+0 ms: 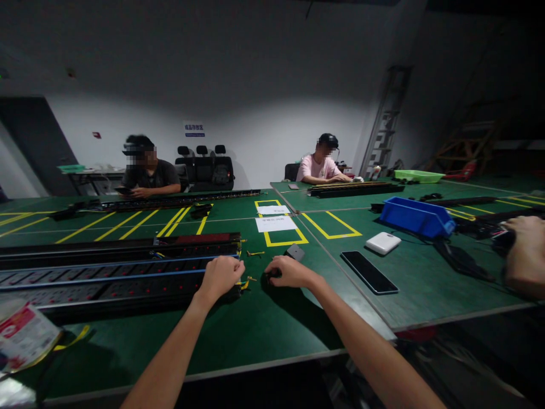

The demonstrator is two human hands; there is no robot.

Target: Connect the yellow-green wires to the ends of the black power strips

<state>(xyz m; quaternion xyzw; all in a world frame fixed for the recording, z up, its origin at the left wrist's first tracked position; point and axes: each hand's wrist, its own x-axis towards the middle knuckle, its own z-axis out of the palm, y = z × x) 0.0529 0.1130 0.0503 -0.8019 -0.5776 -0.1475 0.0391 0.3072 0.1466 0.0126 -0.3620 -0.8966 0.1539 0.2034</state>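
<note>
Long black strips with red dots (145,287), like power strips, lie side by side on the left of the green table. My left hand (221,275) is closed at their right end, its fingertips by the wires; whatever it pinches is hidden. Yellow wire ends (246,283) stick out just beside it. To the right, my right hand (288,271) is curled round a small black part (275,273), mostly covered by the fingers. Just behind that hand lies a small grey block (294,251). A loose yellow wire (255,254) rests between the hands, farther back.
A black phone (369,272), a white box-shaped device (383,243) and a blue bin (415,217) are at right. Another person's hand (525,250) reaches in there. Paper sheets (276,224) lie ahead. A labelled tub (28,335) stands at near left. Two people sit across the table.
</note>
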